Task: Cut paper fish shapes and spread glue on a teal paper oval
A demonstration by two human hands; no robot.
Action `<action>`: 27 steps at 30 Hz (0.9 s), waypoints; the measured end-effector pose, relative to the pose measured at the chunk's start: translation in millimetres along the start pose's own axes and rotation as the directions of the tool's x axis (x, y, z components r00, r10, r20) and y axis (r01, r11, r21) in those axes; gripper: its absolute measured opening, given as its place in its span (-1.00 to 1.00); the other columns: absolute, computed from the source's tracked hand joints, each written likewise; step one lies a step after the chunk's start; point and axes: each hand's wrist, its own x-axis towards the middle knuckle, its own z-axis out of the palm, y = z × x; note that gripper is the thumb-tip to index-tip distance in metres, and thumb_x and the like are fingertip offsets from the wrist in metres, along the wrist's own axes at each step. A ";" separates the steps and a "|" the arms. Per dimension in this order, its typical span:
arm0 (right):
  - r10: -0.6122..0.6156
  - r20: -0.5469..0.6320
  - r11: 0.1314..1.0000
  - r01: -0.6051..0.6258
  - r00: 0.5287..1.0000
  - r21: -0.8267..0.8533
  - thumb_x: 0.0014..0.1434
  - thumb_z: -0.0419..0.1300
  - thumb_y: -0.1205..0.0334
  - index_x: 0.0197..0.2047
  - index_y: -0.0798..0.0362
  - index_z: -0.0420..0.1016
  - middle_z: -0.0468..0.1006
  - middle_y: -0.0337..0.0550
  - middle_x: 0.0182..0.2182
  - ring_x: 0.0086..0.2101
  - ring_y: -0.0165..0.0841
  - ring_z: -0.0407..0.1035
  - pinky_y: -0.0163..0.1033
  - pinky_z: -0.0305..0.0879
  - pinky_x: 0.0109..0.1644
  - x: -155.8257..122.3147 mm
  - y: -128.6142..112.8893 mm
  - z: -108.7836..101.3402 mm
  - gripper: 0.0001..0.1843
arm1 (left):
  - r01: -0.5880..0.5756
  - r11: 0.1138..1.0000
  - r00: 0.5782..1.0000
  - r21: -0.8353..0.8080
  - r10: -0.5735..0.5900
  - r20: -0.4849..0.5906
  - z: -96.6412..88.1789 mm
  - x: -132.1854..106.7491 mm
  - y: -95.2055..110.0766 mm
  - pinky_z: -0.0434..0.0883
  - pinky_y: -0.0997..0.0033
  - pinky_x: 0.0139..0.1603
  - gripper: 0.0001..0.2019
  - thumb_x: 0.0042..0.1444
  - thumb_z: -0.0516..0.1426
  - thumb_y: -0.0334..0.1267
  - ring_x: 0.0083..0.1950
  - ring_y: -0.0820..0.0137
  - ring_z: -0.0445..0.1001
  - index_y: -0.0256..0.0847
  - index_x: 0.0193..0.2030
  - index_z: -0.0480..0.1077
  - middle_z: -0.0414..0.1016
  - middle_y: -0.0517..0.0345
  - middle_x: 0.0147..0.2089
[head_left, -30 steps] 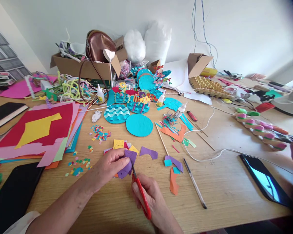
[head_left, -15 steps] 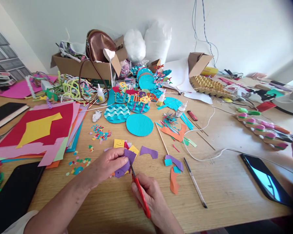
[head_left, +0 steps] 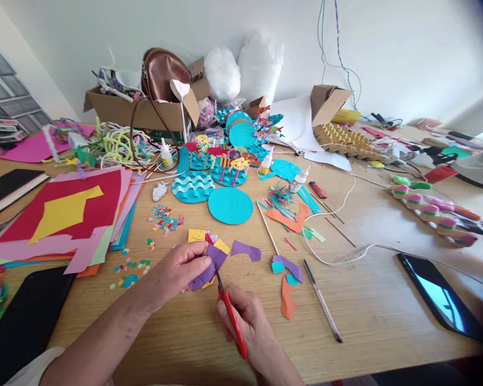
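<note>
My left hand [head_left: 187, 268] pinches a piece of purple paper [head_left: 218, 256] between thumb and fingers. In my right hand [head_left: 245, 316] are red-handled scissors [head_left: 234, 324], their blades against the purple paper's right edge. Beneath the paper lie yellow paper pieces [head_left: 196, 235] with drawn lines, along with other coloured scraps partly hidden by my left hand. A purple offcut [head_left: 246, 250] rests just right of the paper I hold. Farther right are another purple scrap [head_left: 287, 268], an orange scrap [head_left: 287, 297] and a pen [head_left: 322, 301].
Behind my hands lies a turquoise oval [head_left: 230, 205], with wavy turquoise pieces [head_left: 192, 186] beside it. Glue bottles [head_left: 299, 180] stand farther back. Coloured paper sheets [head_left: 64, 209] are stacked at left. A white cable [head_left: 346, 262] crosses toward a phone [head_left: 437, 295] at right.
The purple paper has turned slightly in my left hand, and its upper right part now spreads wider by the blades. Both hands stay in nearly the same place.
</note>
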 end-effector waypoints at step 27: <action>-0.001 -0.001 1.000 0.001 1.000 -0.029 0.13 0.07 0.01 -0.62 0.05 0.06 0.08 -0.36 -0.66 -0.60 -0.53 -0.03 -0.38 -0.12 -0.57 0.3 2.0 -2.6 -0.57 | 0.004 0.999 1.000 -0.042 -0.005 -0.012 2.0 1.9 -2.9 0.05 0.55 -0.57 -0.80 0.08 -0.01 -0.15 -0.55 0.54 0.07 -0.24 -0.39 0.30 0.16 0.31 -0.56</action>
